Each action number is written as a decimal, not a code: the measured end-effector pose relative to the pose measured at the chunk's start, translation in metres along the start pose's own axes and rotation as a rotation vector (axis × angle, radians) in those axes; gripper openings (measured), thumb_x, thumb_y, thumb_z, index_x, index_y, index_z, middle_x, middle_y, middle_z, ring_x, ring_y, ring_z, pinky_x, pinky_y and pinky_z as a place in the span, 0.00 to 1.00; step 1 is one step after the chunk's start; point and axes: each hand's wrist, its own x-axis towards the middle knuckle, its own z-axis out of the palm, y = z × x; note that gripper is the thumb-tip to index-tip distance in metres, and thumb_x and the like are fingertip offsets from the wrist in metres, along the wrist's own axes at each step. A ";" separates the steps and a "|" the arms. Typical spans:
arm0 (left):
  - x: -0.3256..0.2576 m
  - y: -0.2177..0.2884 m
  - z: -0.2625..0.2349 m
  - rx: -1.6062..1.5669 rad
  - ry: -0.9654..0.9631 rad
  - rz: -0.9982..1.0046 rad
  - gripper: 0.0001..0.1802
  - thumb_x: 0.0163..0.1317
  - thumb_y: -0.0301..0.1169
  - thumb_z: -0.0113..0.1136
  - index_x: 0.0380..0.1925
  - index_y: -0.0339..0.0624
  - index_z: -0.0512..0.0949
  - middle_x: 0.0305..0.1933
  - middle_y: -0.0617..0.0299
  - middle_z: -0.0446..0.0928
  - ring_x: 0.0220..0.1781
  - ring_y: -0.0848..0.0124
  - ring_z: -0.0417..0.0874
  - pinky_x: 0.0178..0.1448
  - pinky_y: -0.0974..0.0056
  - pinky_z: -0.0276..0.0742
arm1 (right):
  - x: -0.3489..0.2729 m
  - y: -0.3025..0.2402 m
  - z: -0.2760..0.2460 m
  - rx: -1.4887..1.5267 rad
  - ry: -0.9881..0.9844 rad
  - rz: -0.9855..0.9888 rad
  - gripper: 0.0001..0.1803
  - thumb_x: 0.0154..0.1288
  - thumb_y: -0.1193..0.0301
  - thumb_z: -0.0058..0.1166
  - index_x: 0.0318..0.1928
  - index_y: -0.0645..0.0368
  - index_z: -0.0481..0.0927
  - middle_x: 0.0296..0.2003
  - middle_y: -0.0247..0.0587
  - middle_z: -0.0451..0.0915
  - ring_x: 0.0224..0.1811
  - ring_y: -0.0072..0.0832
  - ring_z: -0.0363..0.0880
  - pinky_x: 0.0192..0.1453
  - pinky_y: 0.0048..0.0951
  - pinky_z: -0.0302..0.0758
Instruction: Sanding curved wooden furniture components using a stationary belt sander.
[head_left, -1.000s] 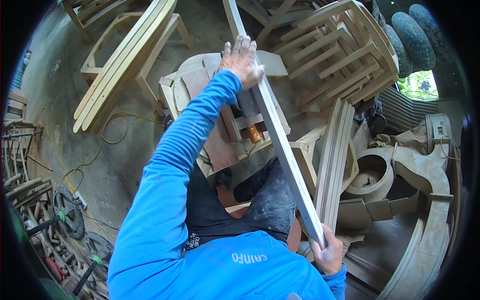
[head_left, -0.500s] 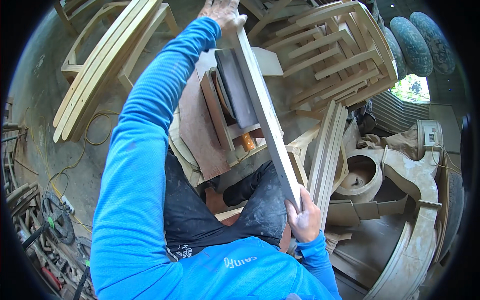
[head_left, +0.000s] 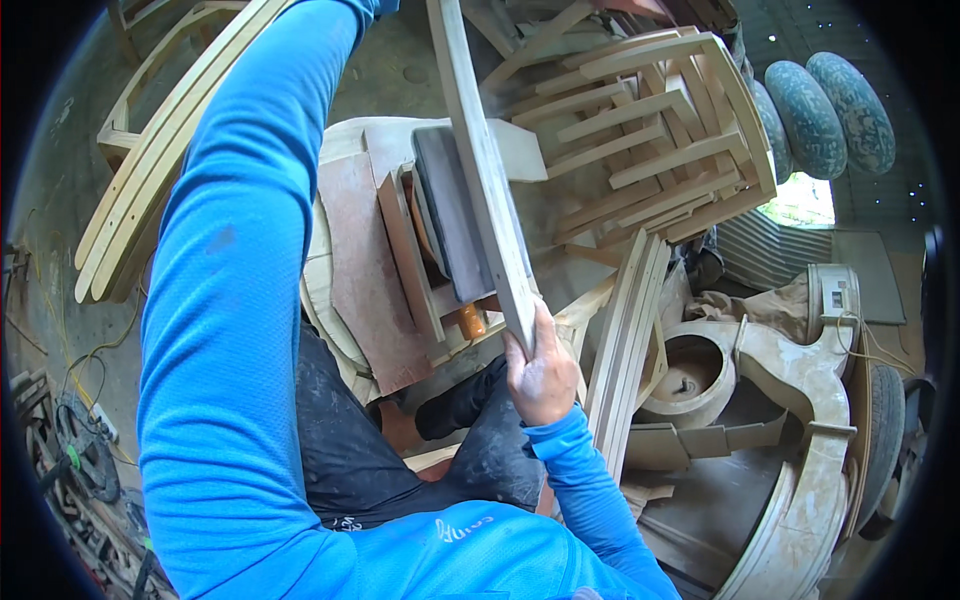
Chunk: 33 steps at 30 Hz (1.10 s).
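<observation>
My right hand (head_left: 543, 375) is closed round the near end of a long pale wooden bar (head_left: 483, 180), thumb on one side and fingers on the other. The bar slants away to the upper left and runs out at the top edge. My left arm (head_left: 225, 260) stretches far forward, and its hand is beyond the top of the picture. Beneath the bar sits a wooden box-like frame (head_left: 412, 255) with a long dark grey flat face (head_left: 450, 215); the bar lies along its right side. Whether they touch, I cannot tell. A short orange cylinder (head_left: 470, 322) shows at the frame's near end.
Brown and pale boards (head_left: 365, 280) lie under the frame, before my knees. Curved wooden lengths (head_left: 165, 160) are stacked at the left. Slatted wooden frames (head_left: 670, 130) stand far right. Long strips (head_left: 625, 340) and a large carved wooden piece (head_left: 825, 390) are at my right.
The bar has slid away from me and to the left, my right hand moving up with it. My left hand has passed out of view at the top. The whole view has shifted slightly.
</observation>
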 end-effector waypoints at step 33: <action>-0.403 0.293 0.006 -0.308 -0.200 0.137 0.53 0.66 0.70 0.46 0.77 0.38 0.62 0.83 0.45 0.53 0.88 0.51 0.44 0.84 0.31 0.31 | -0.386 0.085 -0.408 0.018 -0.405 0.496 0.32 0.52 0.74 0.64 0.61 0.62 0.81 0.40 0.43 0.87 0.43 0.25 0.84 0.53 0.31 0.79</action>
